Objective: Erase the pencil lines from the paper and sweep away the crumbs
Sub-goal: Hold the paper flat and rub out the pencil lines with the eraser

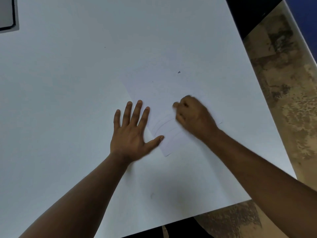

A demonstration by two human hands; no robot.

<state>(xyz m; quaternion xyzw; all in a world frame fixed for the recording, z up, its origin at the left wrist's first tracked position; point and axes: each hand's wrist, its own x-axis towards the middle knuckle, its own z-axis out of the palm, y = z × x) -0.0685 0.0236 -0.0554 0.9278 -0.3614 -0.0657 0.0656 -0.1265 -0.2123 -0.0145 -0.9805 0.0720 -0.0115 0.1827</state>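
White paper (164,107), one thin sheet, lies on the white desk (68,83) at centre frame, angled, its edges barely distinct from the surface. Faint curved pencil lines (163,125) remain at its lower part, between the two hands. Judged light, limp and easy to crease or skid under rubbing, so it needs pinning flat near the stroke, not lifting.

Left hand (131,133): fingers spread straight, palm down on the sheet's left edge, thumb reaching onto the paper. Right hand (193,115): fingers curled tight over the lines (eraser presumably inside, not visible; blurred).

Dark crumbs (178,72) sit above the hands. Desk edge runs close along the right and lower right; wide bare surface lies to the left and top for sweeping.
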